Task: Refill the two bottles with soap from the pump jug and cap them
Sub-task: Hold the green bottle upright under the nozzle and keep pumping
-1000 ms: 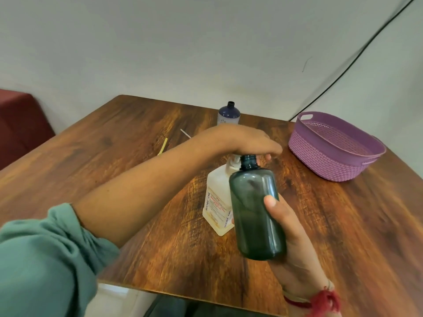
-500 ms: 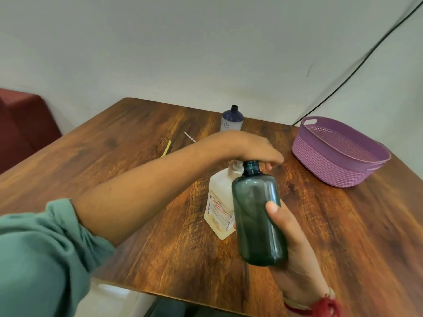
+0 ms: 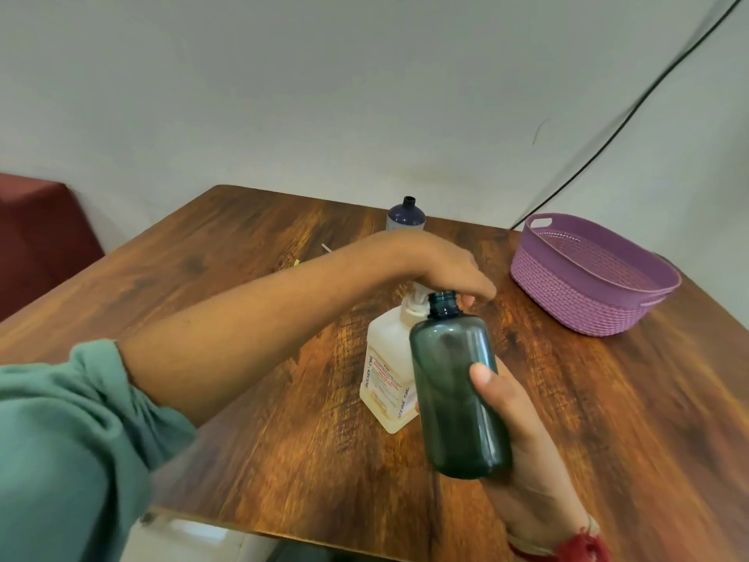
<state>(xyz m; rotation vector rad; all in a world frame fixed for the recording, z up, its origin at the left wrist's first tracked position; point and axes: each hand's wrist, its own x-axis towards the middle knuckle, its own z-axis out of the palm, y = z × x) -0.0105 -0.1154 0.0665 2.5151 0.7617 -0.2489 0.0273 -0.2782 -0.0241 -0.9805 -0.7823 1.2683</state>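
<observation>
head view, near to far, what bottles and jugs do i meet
green bottle, held in the right hand → pump jug, under the left hand → dark blue bottle, farthest back

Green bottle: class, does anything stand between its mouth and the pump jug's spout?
Nothing visible does. The green bottle, gripped by the right hand, has no cap, and its open neck sits beside the pump jug head. The left hand lies over that head and hides the spout tip, so exact alignment cannot be told.
</observation>
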